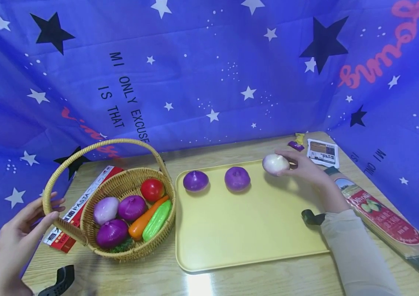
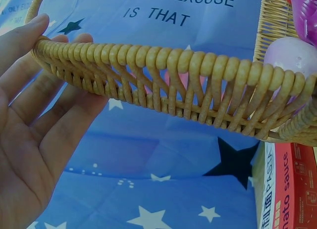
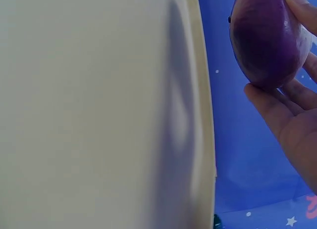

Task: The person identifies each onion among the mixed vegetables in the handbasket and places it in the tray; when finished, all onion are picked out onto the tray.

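Note:
My left hand [image 1: 19,236] grips the arched handle [image 2: 163,58] of a wicker basket [image 1: 139,252], its thumb on one side and fingers on the other. In the basket lie several onions, a tomato [image 1: 153,190], a carrot [image 1: 149,218] and a long green vegetable [image 1: 158,221]. With thumb and fingertips, my right hand [image 1: 305,169] holds a white and purple onion [image 1: 275,165] near the back edge of a yellow tray [image 1: 246,230]; the right wrist view shows it raised. Two purple onions, one left [image 1: 196,181] and one mid-tray [image 1: 237,179], sit along the tray's back.
A red pasta box [image 1: 63,242] lies behind and left of the basket. On the right are a long spaghetti packet [image 1: 385,220], a white-edged packet [image 1: 323,153] and small purple and yellow wrappers [image 1: 296,144]. Blue star-printed cloth [image 1: 202,74] stands behind the table.

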Available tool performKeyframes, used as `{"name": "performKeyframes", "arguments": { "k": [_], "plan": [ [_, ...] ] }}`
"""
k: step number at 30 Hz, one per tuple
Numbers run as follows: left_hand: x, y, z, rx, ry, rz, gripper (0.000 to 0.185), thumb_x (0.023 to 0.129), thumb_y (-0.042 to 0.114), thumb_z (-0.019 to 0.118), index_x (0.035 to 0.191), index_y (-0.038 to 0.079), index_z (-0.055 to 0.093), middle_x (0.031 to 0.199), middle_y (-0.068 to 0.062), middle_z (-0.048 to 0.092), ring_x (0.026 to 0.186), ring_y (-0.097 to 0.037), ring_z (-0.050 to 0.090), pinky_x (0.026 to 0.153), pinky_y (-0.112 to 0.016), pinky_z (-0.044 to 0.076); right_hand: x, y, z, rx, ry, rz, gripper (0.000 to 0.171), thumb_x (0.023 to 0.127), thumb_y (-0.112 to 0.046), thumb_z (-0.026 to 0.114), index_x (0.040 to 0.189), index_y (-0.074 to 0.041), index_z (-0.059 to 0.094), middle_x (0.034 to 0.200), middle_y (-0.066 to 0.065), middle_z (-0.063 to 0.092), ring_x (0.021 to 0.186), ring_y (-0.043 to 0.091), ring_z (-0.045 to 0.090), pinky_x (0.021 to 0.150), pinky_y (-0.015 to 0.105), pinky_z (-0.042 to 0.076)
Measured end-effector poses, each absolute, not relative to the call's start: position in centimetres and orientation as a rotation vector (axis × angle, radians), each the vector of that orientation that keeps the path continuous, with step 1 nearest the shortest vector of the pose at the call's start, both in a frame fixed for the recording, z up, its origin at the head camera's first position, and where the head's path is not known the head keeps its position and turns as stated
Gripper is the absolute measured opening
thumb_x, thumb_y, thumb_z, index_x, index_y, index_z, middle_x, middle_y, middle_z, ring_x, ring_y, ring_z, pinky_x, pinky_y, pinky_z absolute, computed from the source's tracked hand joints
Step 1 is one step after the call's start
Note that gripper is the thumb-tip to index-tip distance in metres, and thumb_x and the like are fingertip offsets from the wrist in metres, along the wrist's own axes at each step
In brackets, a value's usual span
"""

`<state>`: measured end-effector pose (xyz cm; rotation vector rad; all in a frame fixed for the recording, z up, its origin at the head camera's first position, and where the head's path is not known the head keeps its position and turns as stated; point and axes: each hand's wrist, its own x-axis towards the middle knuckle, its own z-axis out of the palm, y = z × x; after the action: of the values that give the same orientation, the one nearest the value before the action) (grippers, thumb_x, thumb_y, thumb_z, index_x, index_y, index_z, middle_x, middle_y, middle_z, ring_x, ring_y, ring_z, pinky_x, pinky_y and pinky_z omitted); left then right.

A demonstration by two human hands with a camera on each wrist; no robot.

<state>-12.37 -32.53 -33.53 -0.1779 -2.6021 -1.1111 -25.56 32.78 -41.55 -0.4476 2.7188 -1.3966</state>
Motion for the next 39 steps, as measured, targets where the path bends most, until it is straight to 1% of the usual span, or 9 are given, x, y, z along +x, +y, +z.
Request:
{"name": "performKeyframes", "arguments": {
  "k": [4, 12, 16, 21, 31, 39],
  "plan": [
    [-12.4, -32.5, -33.6, -0.191, -2.577, -1.122, 0.041, 0.094, 0.008, 0.054, 0.135, 0.009, 0.050, 0.108, 0.030, 0.060, 0.099, 0.016, 0.056, 0.080, 0.004, 0.041, -25.9, 33.1, -42.2, -0.423, 2.711, -1.369, 0.076, 0.079, -0.020, 0.075, 0.143, -0.004, 0.037, 0.147, 0.023, 0.036, 0.132, 0.040, 0.039, 0.109, 0.054, 0.036],
    [-12.4, -32.4, -33.6, -0.240, -2.531, -1.158, 0.041, 0.092, 0.002, 0.055, 0.133, 0.004, 0.050, 0.110, 0.027, 0.061, 0.099, 0.015, 0.058, 0.082, 0.003, 0.043, -26.3, 33.3, -42.8, -0.442, 2.696, -1.323, 0.075, 0.079, -0.019, 0.075, 0.141, -0.001, 0.038, 0.145, 0.027, 0.036, 0.132, 0.046, 0.036, 0.110, 0.058, 0.030],
    [-12.3, -32.3, -33.3, -0.261, -2.518, -1.183, 0.041, 0.092, 0.000, 0.055, 0.133, 0.002, 0.050, 0.110, 0.024, 0.063, 0.099, 0.013, 0.060, 0.084, 0.002, 0.043, -26.4, 33.5, -43.2, -0.394, 2.670, -1.289, 0.075, 0.077, -0.021, 0.076, 0.141, -0.005, 0.040, 0.145, 0.025, 0.037, 0.133, 0.045, 0.036, 0.111, 0.058, 0.029],
    [-12.3, -32.2, -33.3, -0.265, -2.517, -1.166, 0.041, 0.092, 0.000, 0.055, 0.133, 0.002, 0.051, 0.112, 0.024, 0.062, 0.101, 0.014, 0.058, 0.084, 0.003, 0.042, -26.5, 33.7, -43.9, -0.376, 2.596, -1.319, 0.075, 0.078, -0.020, 0.076, 0.141, -0.006, 0.039, 0.146, 0.024, 0.037, 0.134, 0.044, 0.034, 0.112, 0.058, 0.027],
    [-12.4, -32.4, -33.5, -0.270, -2.515, -1.189, 0.042, 0.092, 0.000, 0.055, 0.133, 0.002, 0.050, 0.114, 0.019, 0.062, 0.102, 0.012, 0.058, 0.084, 0.001, 0.044, -26.2, 33.9, -43.8, -0.458, 2.611, -1.305, 0.076, 0.076, -0.014, 0.076, 0.141, -0.002, 0.037, 0.143, 0.026, 0.039, 0.131, 0.043, 0.038, 0.108, 0.059, 0.032],
    [-12.5, -32.5, -33.6, -0.278, -2.506, -1.194, 0.042, 0.092, -0.001, 0.055, 0.133, 0.002, 0.050, 0.114, 0.019, 0.062, 0.102, 0.012, 0.059, 0.084, 0.001, 0.044, -26.0, 33.6, -43.6, -0.477, 2.607, -1.290, 0.077, 0.077, -0.011, 0.075, 0.142, 0.000, 0.035, 0.143, 0.028, 0.036, 0.130, 0.046, 0.036, 0.108, 0.061, 0.032]
  ]
}}
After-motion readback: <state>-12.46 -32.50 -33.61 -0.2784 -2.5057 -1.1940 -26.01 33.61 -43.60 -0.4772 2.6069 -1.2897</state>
